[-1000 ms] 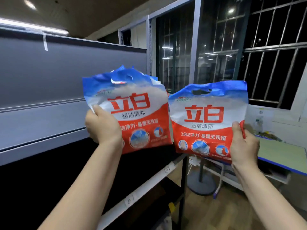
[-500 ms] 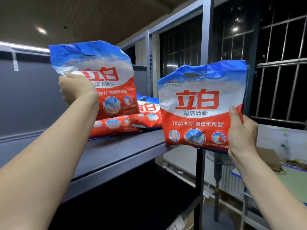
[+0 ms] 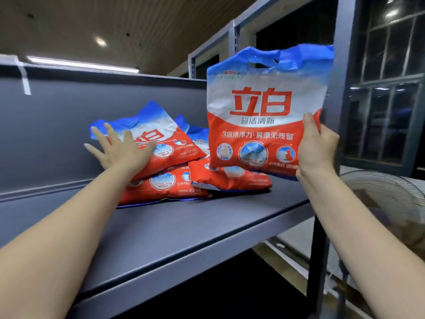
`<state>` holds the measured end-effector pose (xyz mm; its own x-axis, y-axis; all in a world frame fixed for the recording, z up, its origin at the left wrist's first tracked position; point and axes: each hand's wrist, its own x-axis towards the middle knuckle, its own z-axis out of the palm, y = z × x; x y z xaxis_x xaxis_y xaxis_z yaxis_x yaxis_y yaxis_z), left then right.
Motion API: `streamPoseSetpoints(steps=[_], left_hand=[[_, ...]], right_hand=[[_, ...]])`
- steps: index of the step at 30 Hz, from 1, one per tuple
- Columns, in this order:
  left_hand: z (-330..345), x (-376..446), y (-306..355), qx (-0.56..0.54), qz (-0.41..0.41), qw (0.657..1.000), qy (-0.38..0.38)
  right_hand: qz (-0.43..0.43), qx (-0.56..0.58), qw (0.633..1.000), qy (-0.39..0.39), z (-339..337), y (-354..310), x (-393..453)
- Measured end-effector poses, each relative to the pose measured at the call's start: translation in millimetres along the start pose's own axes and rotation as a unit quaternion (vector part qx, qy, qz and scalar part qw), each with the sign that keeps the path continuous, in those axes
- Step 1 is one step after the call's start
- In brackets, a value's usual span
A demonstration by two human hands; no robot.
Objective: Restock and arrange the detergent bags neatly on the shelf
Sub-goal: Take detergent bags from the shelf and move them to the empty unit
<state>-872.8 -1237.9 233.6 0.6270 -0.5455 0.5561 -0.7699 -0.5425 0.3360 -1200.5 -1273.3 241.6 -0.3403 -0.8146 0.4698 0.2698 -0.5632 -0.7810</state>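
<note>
A: Left side of the figure?
B: Left hand [image 3: 119, 150], fingers spread flat, resting on the top bag [image 3: 161, 143] of a pile lying on the grey shelf [image 3: 184, 229].

A: Bags in the pile?
B: At least three show: the top bag, a lower bag [image 3: 165, 187] beneath it, a side bag [image 3: 230, 178] to its right. A fourth may lie behind; unclear.

A: Right side?
B: Right hand [image 3: 316, 148] grasping one upright bag [image 3: 264, 107] by its lower right edge, thumb on the front, above the shelf's right end, beside the metal post [image 3: 345, 65]
</note>
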Motion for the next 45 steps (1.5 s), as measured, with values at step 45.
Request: streamPoseSetpoints(steps=[45], left_hand=[[-126, -273, -42, -0.119, -0.033, 0.980, 0.157]], right_hand=[[-0.185, -0.151, 0.810, -0.535, -36, 24, -141]])
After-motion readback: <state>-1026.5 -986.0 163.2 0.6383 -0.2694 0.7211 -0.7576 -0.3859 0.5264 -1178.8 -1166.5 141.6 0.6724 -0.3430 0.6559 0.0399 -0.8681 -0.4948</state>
